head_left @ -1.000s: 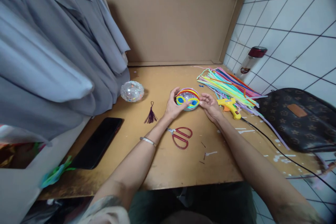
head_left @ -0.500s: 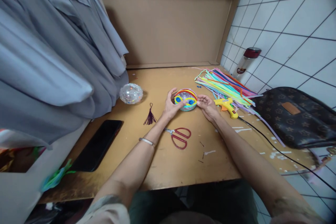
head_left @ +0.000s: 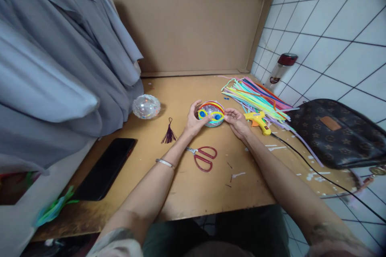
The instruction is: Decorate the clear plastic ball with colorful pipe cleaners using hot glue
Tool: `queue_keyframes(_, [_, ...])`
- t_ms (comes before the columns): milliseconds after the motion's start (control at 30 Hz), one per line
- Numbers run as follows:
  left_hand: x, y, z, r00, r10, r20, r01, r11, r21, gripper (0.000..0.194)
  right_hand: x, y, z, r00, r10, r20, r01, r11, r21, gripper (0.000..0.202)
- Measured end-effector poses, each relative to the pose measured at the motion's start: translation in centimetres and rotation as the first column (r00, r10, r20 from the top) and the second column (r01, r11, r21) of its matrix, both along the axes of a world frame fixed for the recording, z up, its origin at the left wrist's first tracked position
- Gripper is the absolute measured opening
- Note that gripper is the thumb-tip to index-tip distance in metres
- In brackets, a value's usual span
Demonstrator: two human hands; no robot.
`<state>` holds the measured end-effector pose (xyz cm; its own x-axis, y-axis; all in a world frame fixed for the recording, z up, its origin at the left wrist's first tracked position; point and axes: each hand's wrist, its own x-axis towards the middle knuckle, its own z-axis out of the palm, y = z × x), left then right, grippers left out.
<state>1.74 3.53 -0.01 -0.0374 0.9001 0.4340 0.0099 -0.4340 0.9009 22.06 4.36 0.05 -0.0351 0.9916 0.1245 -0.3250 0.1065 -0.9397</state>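
Both hands hold a clear round ball [head_left: 211,107] banded with red and yellow strips and marked with two blue, yellow-rimmed eye shapes. My left hand [head_left: 194,122] is closed around its left side, the thumb lying across the front below the eyes. At the right edge, the fingertips of my right hand [head_left: 237,121] press against the ball beside the yellow strip. Under my left wrist, red-handled scissors [head_left: 205,157] lie on the table, their blades partly covered. A dark purple tassel [head_left: 169,132] rests left of that forearm.
A yellow glue gun [head_left: 259,122] with a black cord lies right of my right hand, by a heap of colourful pipe cleaners [head_left: 256,98]. Another clear ball [head_left: 146,107], a phone [head_left: 106,168], a dark bag [head_left: 337,136] and a bottle [head_left: 280,71] stand around. Grey cloth [head_left: 69,60] hangs left.
The whole view has shifted slightly, so things appear a little further left. Both hands keep their hold on the ball, with hardly any movement of the fingers.
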Motion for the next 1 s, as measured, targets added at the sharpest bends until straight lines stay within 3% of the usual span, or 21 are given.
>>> queue_keyframes(1000, [-0.02, 0.2, 0.08, 0.999, -0.023, 0.024, 0.024, 0.999, -0.034, 0.095, -0.3, -0.26, 0.02, 1.0, -0.015, 0.01, 0.015, 1.0, 0.0, 0.047])
